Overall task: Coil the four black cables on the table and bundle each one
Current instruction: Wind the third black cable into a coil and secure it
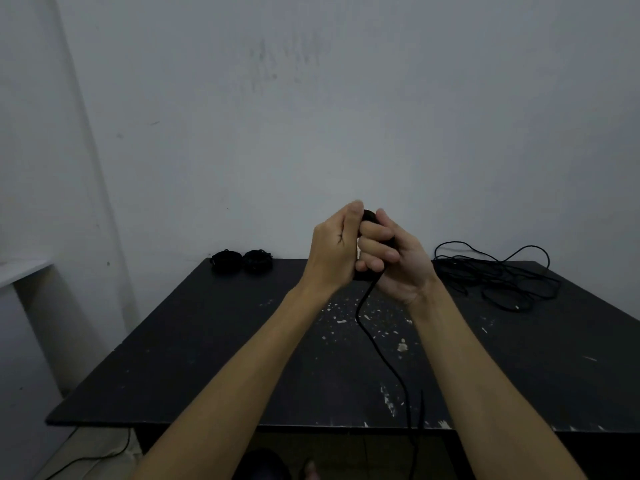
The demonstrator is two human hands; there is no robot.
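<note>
Holding a small black coil (370, 216) raised above the middle of the counter (214, 344), both hands meet at the centre of the view. Left hand (334, 251): fingers curled inward, thumb up against the top of the coil, back of the hand toward the camera; it appears to pinch the coil, though the contact is partly hidden. Right hand (393, 258): fingers (375, 249) wrapped round the coil from the right, palm facing left, gripping it. Only a dark rounded edge of the coil shows between the hands. A loose tail of the same cable (372, 336) drops from under the right hand, curves down across the counter and runs off its near edge toward the floor. Far left corner of the counter: two finished bundles (241, 260), small dark rounds lying side by side, just touching or nearly so. Far right of the counter: an uncoiled cable (498, 275) in a loose tangle of wide loops, some rising against the wall (311, 116), well apart from the hands. Counter top is black, scuffed, with pale chipped flecks around the middle and near edge. Wall behind is plain grey-white. Lower left, on the floor, a thin dark wire (104, 455) trails past the counter's leg.
</note>
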